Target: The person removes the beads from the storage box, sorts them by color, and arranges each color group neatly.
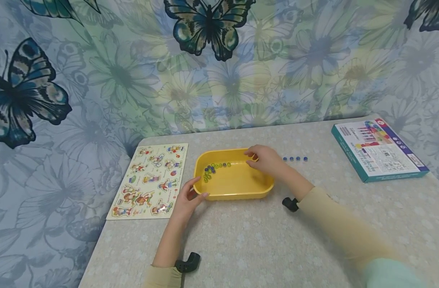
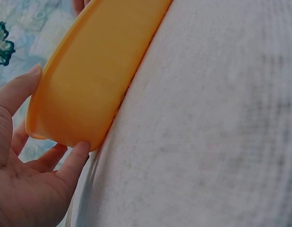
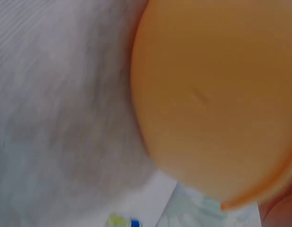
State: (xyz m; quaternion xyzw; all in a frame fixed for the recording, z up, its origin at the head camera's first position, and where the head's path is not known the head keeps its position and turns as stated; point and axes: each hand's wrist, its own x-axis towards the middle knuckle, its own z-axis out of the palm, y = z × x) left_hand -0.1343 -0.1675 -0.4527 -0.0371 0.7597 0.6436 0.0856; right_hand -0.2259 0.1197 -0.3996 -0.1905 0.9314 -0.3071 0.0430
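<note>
Left hand (image 1: 185,199) grips yellow tray (image 1: 241,182) | right hand (image 1: 265,161) over its right end; from here I can't tell whether it's holding anything | green-and-blue beads (image 1: 212,169) inside

Table (image 1: 241,240): pale grey-beige, mottled top. Directly on it, left to right: cream picture board (image 1: 140,182) with cartoon children, flat at the left edge; yellow plastic tray (image 1: 237,196), upright, just beside the board; four blue beads (image 1: 298,159) in a row near the tray's right end; teal-sided cardboard box (image 1: 379,150), lying flat, printed face up, far right, well apart from tray. Right wrist view: blurred yellow-green bead (image 3: 117,221) beside a blue one.
</note>
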